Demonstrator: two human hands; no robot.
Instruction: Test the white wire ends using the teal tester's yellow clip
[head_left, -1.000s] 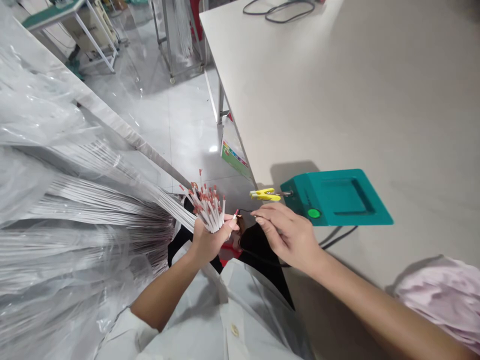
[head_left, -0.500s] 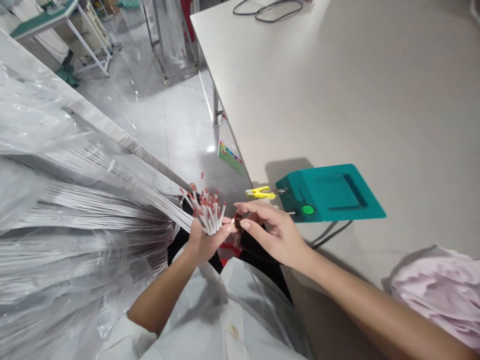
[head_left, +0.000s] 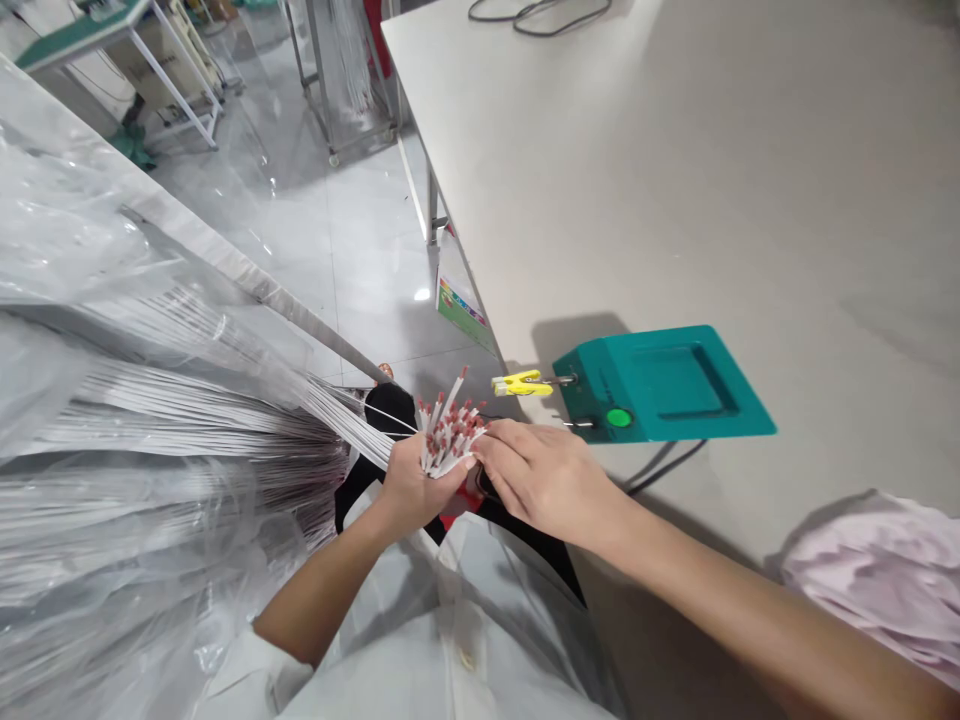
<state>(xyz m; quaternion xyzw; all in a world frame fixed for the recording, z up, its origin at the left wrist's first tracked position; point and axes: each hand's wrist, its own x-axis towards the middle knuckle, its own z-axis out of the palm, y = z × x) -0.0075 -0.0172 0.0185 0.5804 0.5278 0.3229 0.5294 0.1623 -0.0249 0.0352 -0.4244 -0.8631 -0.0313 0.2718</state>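
Head view, left hand [head_left: 405, 492]: one, curled tight around one bunch of white wires [head_left: 450, 440].
White wires: too many to count, red-brown tips up, inside the left hand.
Right hand [head_left: 551, 482]: one, fingers bent close together by the bunch's right edge; I cannot tell what they hold.
Teal box [head_left: 637, 372]: one, on one table [head_left: 675, 200], with one green button [head_left: 619, 417] and one yellow clip [head_left: 523, 384].
Pink cloth [head_left: 874, 570]: one, lower right.

no readable text, colourful panel [head_left: 462, 310] illegibly lettered
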